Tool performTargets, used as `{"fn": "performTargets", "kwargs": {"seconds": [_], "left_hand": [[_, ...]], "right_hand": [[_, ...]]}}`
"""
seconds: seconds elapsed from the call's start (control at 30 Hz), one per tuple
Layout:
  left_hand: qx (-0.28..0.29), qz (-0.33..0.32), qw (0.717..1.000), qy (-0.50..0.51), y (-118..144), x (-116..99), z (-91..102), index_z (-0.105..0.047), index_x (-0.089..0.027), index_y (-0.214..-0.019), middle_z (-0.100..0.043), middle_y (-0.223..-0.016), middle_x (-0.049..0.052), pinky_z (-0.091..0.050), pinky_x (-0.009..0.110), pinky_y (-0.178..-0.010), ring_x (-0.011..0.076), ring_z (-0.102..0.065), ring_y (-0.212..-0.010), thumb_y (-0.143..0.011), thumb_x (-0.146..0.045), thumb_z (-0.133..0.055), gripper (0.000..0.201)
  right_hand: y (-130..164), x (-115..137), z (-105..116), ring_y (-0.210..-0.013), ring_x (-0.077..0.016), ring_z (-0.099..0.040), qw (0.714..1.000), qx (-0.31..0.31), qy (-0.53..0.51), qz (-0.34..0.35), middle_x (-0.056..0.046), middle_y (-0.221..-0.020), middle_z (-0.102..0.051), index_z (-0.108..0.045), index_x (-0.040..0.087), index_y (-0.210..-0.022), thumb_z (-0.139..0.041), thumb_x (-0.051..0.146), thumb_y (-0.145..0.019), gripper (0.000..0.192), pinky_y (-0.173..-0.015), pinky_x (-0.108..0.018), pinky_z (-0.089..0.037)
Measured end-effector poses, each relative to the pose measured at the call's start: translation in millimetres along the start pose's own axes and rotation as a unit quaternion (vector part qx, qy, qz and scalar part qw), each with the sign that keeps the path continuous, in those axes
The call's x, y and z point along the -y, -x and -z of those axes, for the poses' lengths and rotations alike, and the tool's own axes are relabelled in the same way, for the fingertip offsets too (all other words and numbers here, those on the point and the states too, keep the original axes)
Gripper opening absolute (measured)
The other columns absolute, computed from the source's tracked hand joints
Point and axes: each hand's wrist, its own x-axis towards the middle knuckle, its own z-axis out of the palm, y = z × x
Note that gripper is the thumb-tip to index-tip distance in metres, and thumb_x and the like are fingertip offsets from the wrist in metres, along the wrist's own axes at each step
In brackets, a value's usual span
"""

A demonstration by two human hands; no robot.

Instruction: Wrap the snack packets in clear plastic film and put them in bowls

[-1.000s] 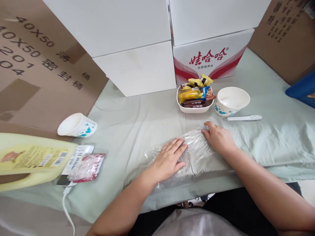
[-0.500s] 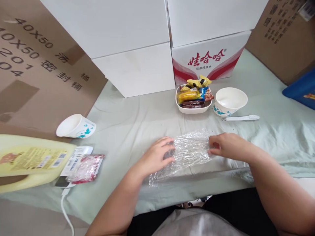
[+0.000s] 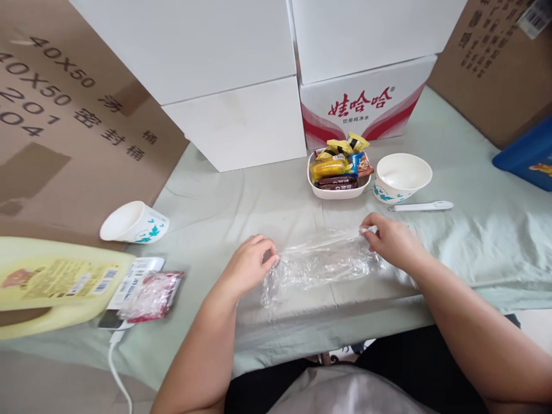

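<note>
A crinkled sheet of clear plastic film [image 3: 319, 264] is stretched between my two hands, just over the cloth-covered table [image 3: 259, 207]. My left hand [image 3: 249, 264] pinches its left upper edge between thumb and fingers. At the upper right corner, my right hand [image 3: 393, 240] grips the film the same way. The lower part of the film hangs loose and wrinkled toward the table's front edge. Beyond the film stands a white tray [image 3: 340, 194] of wrapped snacks [image 3: 334, 167]. A paper bowl [image 3: 402, 178] and a white utility knife [image 3: 420, 206] lie to its right.
On the left are another paper bowl [image 3: 135, 223], a yellow jug [image 3: 56, 284], and a film-wrapped red packet [image 3: 153, 296] by a white cable [image 3: 114, 362]. White boxes [image 3: 233, 126] and cardboard boxes [image 3: 77, 126] wall in the back and sides. A blue container [image 3: 524, 158] sits far right.
My hands have moved apart and slightly up, the left one leftward. The film, bunched on the table before, is now pulled out between them with its upper edge taut.
</note>
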Motion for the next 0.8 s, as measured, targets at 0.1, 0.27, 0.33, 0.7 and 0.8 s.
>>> {"fn": "performTargets", "kwargs": {"seconds": [0.1,0.27,0.33,0.7,0.8], "left_hand": [[-0.213,-0.054,0.975,0.016,4,-1,-2.7,-0.056,-0.023,-0.084,-0.067,-0.089,0.003,-0.048,0.033,-0.082,0.0189,-0.062,-0.088,-0.087,-0.025,-0.05,0.007],[-0.434,-0.202,0.877,-0.042,12,-7,0.7,-0.057,-0.024,-0.092,-0.069,-0.085,0.002,-0.049,0.037,-0.086,0.0209,-0.063,-0.093,-0.081,-0.012,-0.059,0.017],[-0.384,-0.222,0.893,-0.075,13,-8,3.3,-0.062,-0.024,-0.093,-0.069,-0.084,0.002,-0.049,0.038,-0.085,0.0214,-0.062,-0.092,-0.081,-0.009,-0.057,0.02],[0.054,-0.173,0.983,-0.015,21,-15,10.5,-0.069,-0.024,-0.094,-0.066,-0.097,0.003,-0.049,0.034,-0.085,0.0213,-0.06,-0.097,-0.081,-0.032,-0.071,0.015],[-0.052,-0.199,0.979,0.009,18,-20,5.5,-0.067,-0.021,-0.092,-0.066,-0.094,0.004,-0.049,0.033,-0.082,0.0192,-0.06,-0.092,-0.092,-0.025,-0.056,0.012]], "right_hand": [[8,0,8,-0.073,-0.0192,-0.068,0.985,-0.12,-0.124,0.024,-0.003,-0.08,-0.072,-0.055,0.023,-0.094,-0.05,0.033,-0.091,0.011,-0.066,-0.03,-0.049],[16,4,25,-0.107,-0.0234,-0.064,0.957,-0.203,-0.108,0.176,-0.009,-0.114,-0.068,-0.052,0.025,-0.086,-0.048,0.026,-0.09,0.006,-0.089,-0.039,-0.05],[14,1,30,-0.103,-0.0225,-0.065,0.97,-0.1,-0.055,0.214,-0.009,-0.113,-0.068,-0.055,0.024,-0.083,-0.047,0.021,-0.087,0.009,-0.086,-0.037,-0.051],[18,-11,48,-0.084,-0.0208,-0.06,0.957,0.145,0.1,0.232,-0.002,-0.085,-0.07,-0.067,0.023,-0.084,-0.049,0.008,-0.072,0.026,-0.079,-0.036,-0.046],[21,0,44,-0.085,-0.0203,-0.06,0.959,0.112,0.057,0.254,-0.005,-0.089,-0.069,-0.067,0.022,-0.095,-0.05,0.013,-0.082,0.023,-0.08,-0.035,-0.046]]}}
